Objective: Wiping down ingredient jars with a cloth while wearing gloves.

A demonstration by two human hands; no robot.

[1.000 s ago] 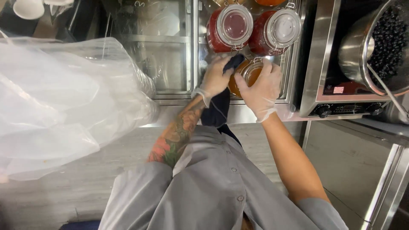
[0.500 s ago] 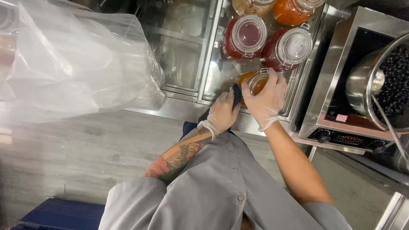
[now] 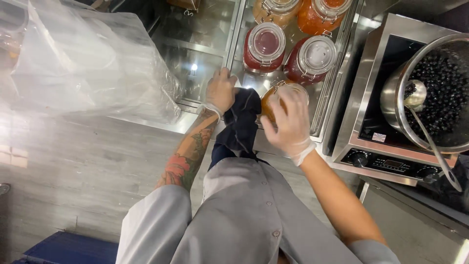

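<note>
My right hand (image 3: 289, 122), in a thin clear glove, grips a glass clip-top jar of orange contents (image 3: 273, 100) that stands in a steel well. My left hand (image 3: 221, 90), gloved too, holds a dark blue cloth (image 3: 242, 120) against the jar's left side. The cloth hangs down from my hand towards my grey jacket. Behind the orange jar stand two red-filled jars (image 3: 266, 46) with glass lids and wire clips.
Two more orange jars (image 3: 320, 14) stand at the back of the steel well (image 3: 332, 93). At right an induction cooker (image 3: 386, 146) carries a steel pot of dark round pearls (image 3: 439, 88) with a ladle (image 3: 430, 139). A big clear plastic bag (image 3: 93, 63) lies at left on a counter.
The view has shifted left and down. My left hand with the cloth has slid from the jar's front to its left side, while my right hand has stayed on the jar.
</note>
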